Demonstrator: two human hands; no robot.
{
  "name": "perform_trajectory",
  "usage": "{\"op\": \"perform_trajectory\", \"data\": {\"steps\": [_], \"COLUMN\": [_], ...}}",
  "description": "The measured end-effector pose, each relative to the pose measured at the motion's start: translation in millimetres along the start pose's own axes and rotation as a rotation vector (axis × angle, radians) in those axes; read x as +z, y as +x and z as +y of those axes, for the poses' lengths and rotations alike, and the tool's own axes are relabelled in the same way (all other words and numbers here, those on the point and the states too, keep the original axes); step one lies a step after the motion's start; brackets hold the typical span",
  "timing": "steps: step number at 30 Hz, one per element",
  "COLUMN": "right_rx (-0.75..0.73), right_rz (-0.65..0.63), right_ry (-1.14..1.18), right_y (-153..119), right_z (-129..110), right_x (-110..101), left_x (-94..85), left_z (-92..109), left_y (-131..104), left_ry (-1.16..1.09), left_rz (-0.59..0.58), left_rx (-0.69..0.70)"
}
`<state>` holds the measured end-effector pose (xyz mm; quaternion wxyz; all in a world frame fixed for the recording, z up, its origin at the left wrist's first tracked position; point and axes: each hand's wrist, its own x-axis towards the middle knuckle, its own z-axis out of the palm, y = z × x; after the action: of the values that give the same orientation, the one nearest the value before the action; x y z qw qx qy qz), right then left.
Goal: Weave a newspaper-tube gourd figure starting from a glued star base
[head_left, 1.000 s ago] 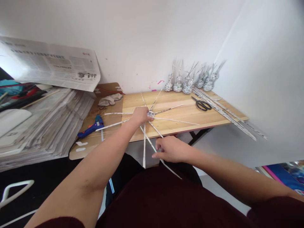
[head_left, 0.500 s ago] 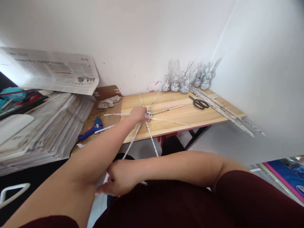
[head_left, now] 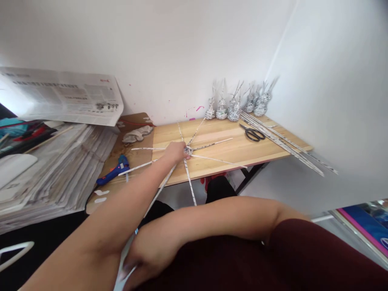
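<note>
My left hand (head_left: pixel 177 152) is closed on the small woven centre (head_left: pixel 188 150) of a star of rolled-newspaper strips at the table's front. Spokes such as one paper strip (head_left: pixel 212 160) fan out on every side, and some hang over the front edge. Low in the view, my right hand (head_left: pixel 151 248) is beneath my left forearm, near my lap. Its fingers are curled, and what they hold is hidden and blurred. A pale strip (head_left: pixel 158 195) runs from the centre down towards that hand and passes behind the forearm.
Scissors (head_left: pixel 254 133) and long paper rolls (head_left: pixel 281 140) lie on the table's right. Several woven gourd shapes (head_left: pixel 222 110) stand by the wall. A blue glue gun (head_left: pixel 113 171), a glove (head_left: pixel 138 134) and a tall newspaper stack (head_left: pixel 69 169) are on the left.
My right hand has moved lower and turned, its fingers now pointing down. My left hand stays at the woven centre. The whole view has shifted slightly.
</note>
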<state>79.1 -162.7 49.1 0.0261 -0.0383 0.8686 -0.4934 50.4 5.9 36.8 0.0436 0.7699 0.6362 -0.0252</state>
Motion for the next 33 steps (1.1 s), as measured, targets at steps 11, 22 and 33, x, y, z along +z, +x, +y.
{"op": "perform_trajectory", "data": {"steps": [11, 22, 33], "right_rx": [0.597, 0.707, 0.871], "right_rz": [0.859, 0.751, 0.769], "right_ry": [-0.326, -0.923, -0.745], "right_y": [-196.6, -175.1, -158.4], "right_z": [39.8, 108.1, 147.8], "right_x": [-86.6, -133.1, -163.9], "left_x": [32.0, 29.5, 33.3], "left_z": [-11.1, -10.7, -16.1], "left_y": [-18.8, -18.0, -8.4], "left_ry": [-0.275, -0.243, -0.257], "left_rz": [0.129, 0.062, 0.000], "left_rx": [0.116, 0.164, 0.209]}}
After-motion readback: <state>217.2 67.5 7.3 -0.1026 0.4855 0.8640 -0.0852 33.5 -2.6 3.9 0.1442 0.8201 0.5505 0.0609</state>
